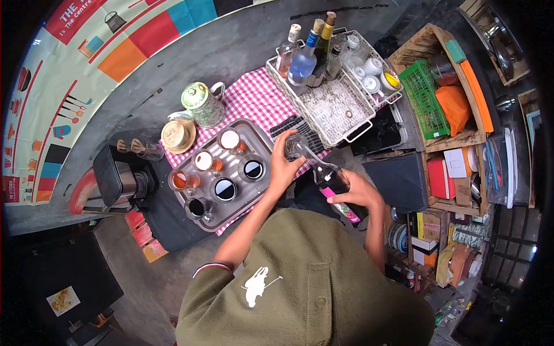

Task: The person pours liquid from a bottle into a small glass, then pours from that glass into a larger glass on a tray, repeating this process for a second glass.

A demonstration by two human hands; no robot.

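My left hand (281, 167) is closed around a clear glass (295, 144), tilted beside the tray's right edge. In my right hand (359, 190) is a dark glass bottle (330, 177) with a pink label, gripped around its body. The bottle is tipped, its clear neck reaching to the mouth of the glass. To the left, a grey serving tray (239, 176) carries several filled glass cups. A cup of black liquid (253, 169) stands nearest my left hand; a cup of amber drink with a pale top (229, 139) is behind it.
A green patterned teapot (202, 104) and a round wooden lidded pot (178, 135) stand behind the tray on a checkered cloth (248, 95). At the back right, a white wire basket (340, 109) holds bottles and white cups. Wooden crate shelves (456, 141) rise at the right.
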